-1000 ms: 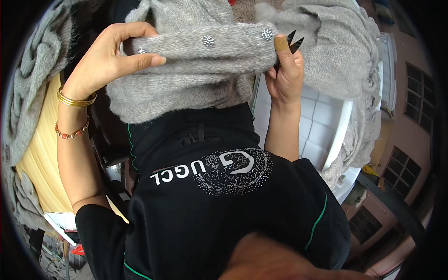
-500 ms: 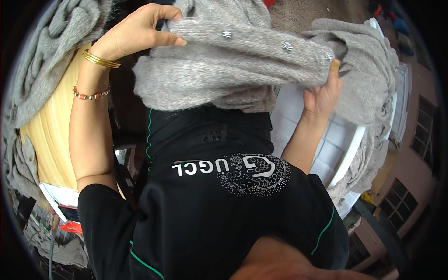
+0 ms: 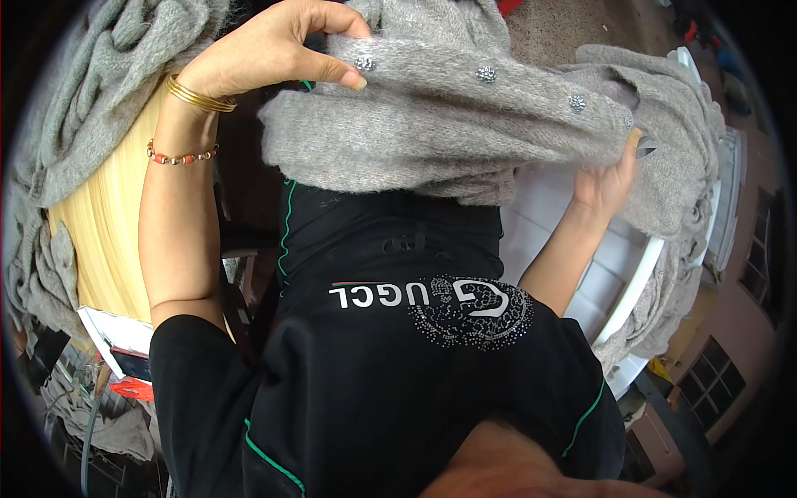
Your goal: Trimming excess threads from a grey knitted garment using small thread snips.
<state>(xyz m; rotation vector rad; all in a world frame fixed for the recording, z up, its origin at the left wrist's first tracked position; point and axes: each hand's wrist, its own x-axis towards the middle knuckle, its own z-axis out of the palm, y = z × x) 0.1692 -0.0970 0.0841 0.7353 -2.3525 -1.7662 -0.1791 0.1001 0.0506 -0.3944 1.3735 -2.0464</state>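
A grey-beige fuzzy knit cardigan (image 3: pixel 398 137) lies across my lap, its button band stretched sideways between my hands. Sparkly round buttons (image 3: pixel 486 75) run along the band. My left hand (image 3: pixel 303 50), with gold bangles (image 3: pixel 199 95) and a beaded bracelet at the wrist, pinches the band between thumb and fingers beside one button. My right hand (image 3: pixel 608 181) grips the band's other end, thumb on top near the last button. A small pointed metal blade (image 3: pixel 646 148) sticks out past my right thumb; its handle is hidden.
More grey knitwear (image 3: pixel 100 100) is heaped at the left on a pale wooden surface (image 3: pixel 112 257). To the right, a white-rimmed container (image 3: pixel 633 282) has grey knits (image 3: pixel 677 141) draped over its edge. A building wall with windows (image 3: pixel 712 382) shows at the far right.
The whole view has shifted slightly. The band now looks more tautly stretched, and another button shows beside my left thumb. Both hands keep their hold.
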